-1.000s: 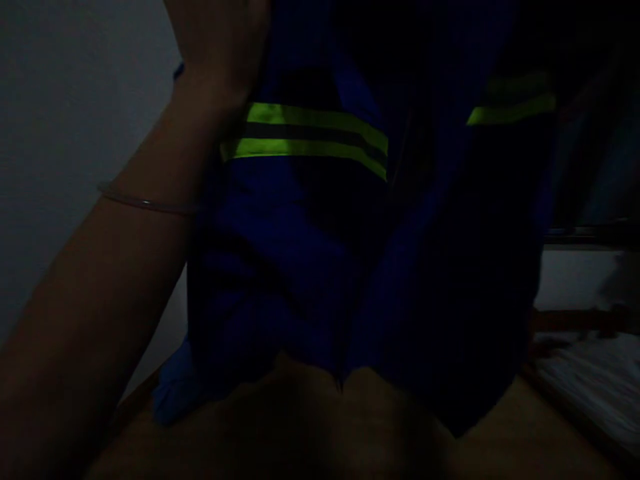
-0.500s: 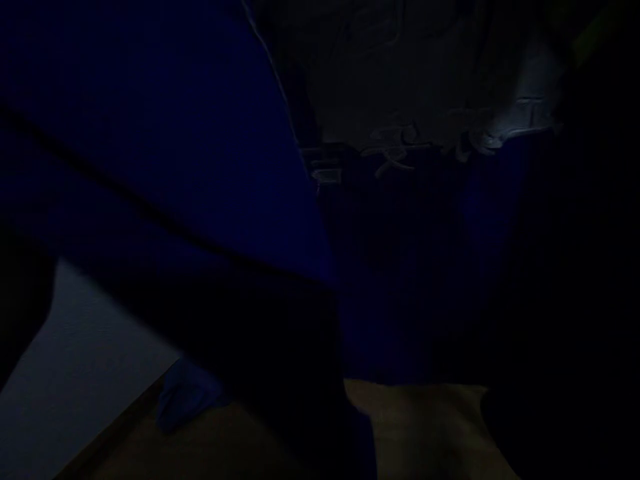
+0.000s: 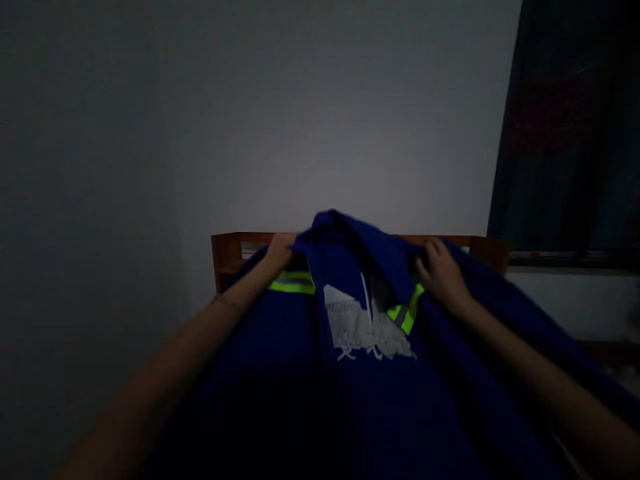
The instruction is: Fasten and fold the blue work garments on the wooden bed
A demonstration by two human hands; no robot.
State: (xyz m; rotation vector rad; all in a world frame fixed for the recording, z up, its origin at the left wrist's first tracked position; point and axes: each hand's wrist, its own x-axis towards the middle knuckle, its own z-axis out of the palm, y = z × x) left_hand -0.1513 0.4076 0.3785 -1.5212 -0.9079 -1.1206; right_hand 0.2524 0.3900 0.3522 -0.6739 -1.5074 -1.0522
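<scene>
A dark blue work jacket with yellow-green and grey reflective bands hangs spread out in front of me, its collar at the top. My left hand is closed on the cloth by the left side of the collar. On the other side, my right hand grips the cloth near the shoulder, fingers bent over it. Through the open front shows the inside, with a whitish lining piece or label that has loose strips along its lower edge. The lower part of the jacket is lost in shadow.
Behind the jacket stands a wooden headboard or shelf against a plain pale wall. A dark curtain or window with a reddish patch is at the right, above a dark ledge. The room is dim.
Earlier, dark blue cloth filled most of the view, with floor below. Now the view faces the wall, and the jacket is held out at arm's length with both hands visible.
</scene>
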